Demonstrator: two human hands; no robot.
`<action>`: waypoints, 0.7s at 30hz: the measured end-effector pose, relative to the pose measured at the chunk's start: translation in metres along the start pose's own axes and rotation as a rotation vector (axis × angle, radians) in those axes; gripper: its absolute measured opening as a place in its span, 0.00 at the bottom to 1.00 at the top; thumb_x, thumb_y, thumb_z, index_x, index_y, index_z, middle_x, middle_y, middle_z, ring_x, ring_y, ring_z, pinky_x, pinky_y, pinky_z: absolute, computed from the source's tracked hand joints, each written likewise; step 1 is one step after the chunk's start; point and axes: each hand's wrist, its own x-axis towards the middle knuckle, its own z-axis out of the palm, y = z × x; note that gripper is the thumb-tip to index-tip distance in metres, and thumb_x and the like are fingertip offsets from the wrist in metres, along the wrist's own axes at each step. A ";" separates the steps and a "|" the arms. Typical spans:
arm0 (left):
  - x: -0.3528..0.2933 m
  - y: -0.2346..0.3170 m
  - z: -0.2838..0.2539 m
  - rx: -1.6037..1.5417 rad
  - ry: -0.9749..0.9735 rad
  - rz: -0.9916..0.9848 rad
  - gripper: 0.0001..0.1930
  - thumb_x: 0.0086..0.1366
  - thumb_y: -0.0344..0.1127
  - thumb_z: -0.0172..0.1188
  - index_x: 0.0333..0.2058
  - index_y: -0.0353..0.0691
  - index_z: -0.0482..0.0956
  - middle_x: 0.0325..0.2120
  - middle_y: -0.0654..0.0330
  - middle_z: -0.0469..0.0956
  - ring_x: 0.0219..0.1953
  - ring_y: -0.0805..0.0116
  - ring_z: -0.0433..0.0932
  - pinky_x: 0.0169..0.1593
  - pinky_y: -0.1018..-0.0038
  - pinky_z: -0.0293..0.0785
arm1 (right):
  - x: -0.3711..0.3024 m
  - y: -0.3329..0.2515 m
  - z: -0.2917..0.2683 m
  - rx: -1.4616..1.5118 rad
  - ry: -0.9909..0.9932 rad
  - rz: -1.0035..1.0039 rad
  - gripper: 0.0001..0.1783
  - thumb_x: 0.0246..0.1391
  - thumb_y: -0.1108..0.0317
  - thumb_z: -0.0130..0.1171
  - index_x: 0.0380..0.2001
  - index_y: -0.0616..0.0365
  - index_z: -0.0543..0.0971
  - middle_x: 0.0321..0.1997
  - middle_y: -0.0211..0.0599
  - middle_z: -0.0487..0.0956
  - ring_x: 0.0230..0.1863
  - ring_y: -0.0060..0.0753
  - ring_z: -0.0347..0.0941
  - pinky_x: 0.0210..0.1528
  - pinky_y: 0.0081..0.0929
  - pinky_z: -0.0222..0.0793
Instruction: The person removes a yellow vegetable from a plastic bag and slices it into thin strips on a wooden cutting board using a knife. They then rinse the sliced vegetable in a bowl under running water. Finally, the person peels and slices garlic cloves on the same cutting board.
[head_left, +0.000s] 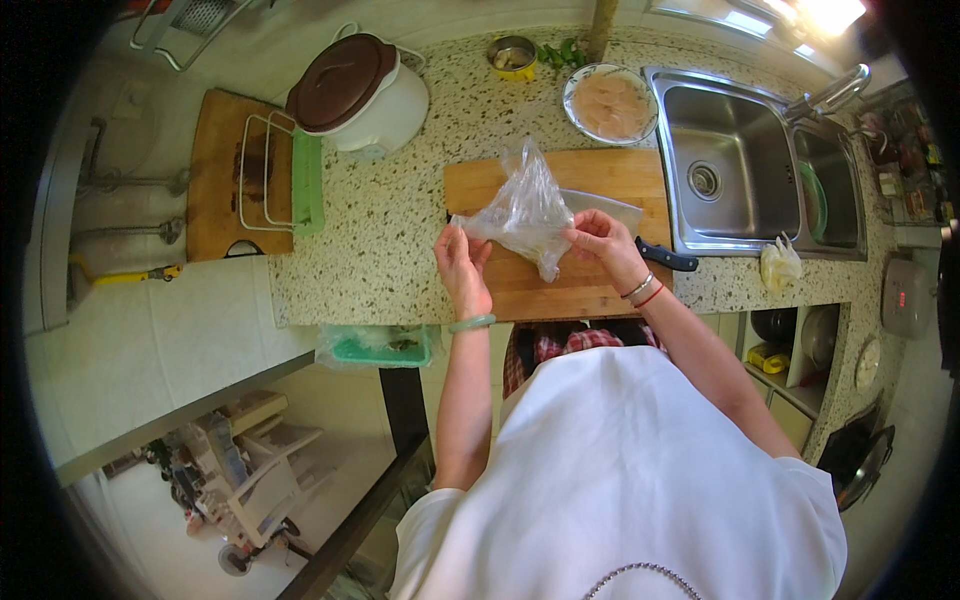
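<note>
A clear plastic bag is stretched between my two hands above a wooden cutting board. My left hand pinches its left corner, a green bangle on the wrist. My right hand grips the opposite edge with thumb and fingers. Behind the bag and my right hand lies a kitchen knife, its black handle pointing right and its blade partly hidden. A plate of thin pale slices, which look like raw meat, stands beyond the board.
A double steel sink with a faucet is at the right; a small knotted bag sits by its front edge. A white cooker with a brown lid stands back left. A green-lined bin hangs below the counter's front edge.
</note>
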 end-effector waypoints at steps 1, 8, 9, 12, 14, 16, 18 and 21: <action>-0.005 0.005 0.006 0.017 -0.027 -0.078 0.19 0.67 0.41 0.58 0.52 0.44 0.66 0.41 0.62 0.74 0.40 0.72 0.75 0.42 0.72 0.76 | -0.001 -0.004 0.001 0.117 -0.043 0.102 0.10 0.55 0.65 0.64 0.37 0.55 0.76 0.30 0.23 0.77 0.29 0.13 0.70 0.29 0.16 0.68; -0.027 0.000 0.022 0.043 -0.198 -0.197 0.28 0.63 0.35 0.63 0.58 0.43 0.60 0.42 0.60 0.73 0.40 0.70 0.75 0.42 0.72 0.75 | -0.011 -0.013 0.026 -0.017 -0.132 0.073 0.11 0.54 0.65 0.66 0.36 0.56 0.76 0.31 0.21 0.76 0.30 0.11 0.69 0.28 0.16 0.67; -0.023 -0.003 0.022 0.006 -0.177 -0.168 0.27 0.63 0.33 0.63 0.58 0.44 0.61 0.42 0.61 0.74 0.39 0.70 0.75 0.42 0.72 0.75 | -0.011 -0.012 0.025 -0.125 -0.158 -0.009 0.11 0.53 0.66 0.66 0.36 0.56 0.76 0.31 0.21 0.76 0.30 0.11 0.69 0.28 0.16 0.67; -0.015 0.003 0.012 -0.038 -0.103 -0.072 0.27 0.64 0.29 0.60 0.59 0.42 0.60 0.42 0.59 0.74 0.41 0.70 0.75 0.43 0.74 0.74 | -0.013 -0.009 0.017 -0.172 -0.144 -0.092 0.12 0.52 0.67 0.67 0.36 0.57 0.76 0.30 0.21 0.75 0.32 0.11 0.69 0.33 0.15 0.68; -0.013 0.008 0.011 -0.075 -0.110 -0.041 0.25 0.66 0.27 0.58 0.59 0.43 0.60 0.44 0.59 0.74 0.44 0.71 0.74 0.45 0.75 0.74 | -0.017 -0.006 0.008 -0.221 -0.160 -0.147 0.12 0.53 0.64 0.67 0.36 0.57 0.76 0.30 0.22 0.76 0.33 0.13 0.70 0.36 0.15 0.68; -0.009 0.006 0.005 -0.058 -0.126 -0.026 0.24 0.67 0.28 0.56 0.59 0.43 0.60 0.46 0.59 0.74 0.46 0.71 0.73 0.46 0.74 0.73 | -0.022 -0.004 0.001 -0.323 -0.196 -0.159 0.15 0.56 0.57 0.64 0.37 0.57 0.77 0.30 0.23 0.77 0.34 0.15 0.72 0.39 0.17 0.69; -0.012 0.008 0.007 -0.021 -0.194 -0.027 0.23 0.67 0.28 0.54 0.59 0.44 0.61 0.48 0.59 0.73 0.47 0.72 0.73 0.47 0.74 0.73 | -0.019 -0.005 -0.008 -0.039 -0.103 0.072 0.21 0.59 0.47 0.56 0.39 0.55 0.78 0.31 0.26 0.79 0.35 0.19 0.73 0.41 0.21 0.70; -0.024 0.016 0.019 0.016 -0.336 -0.064 0.22 0.67 0.27 0.51 0.60 0.44 0.61 0.50 0.59 0.73 0.48 0.72 0.72 0.49 0.73 0.71 | -0.009 -0.009 -0.014 0.204 -0.059 0.251 0.33 0.62 0.36 0.42 0.43 0.55 0.80 0.36 0.31 0.82 0.36 0.24 0.75 0.42 0.24 0.70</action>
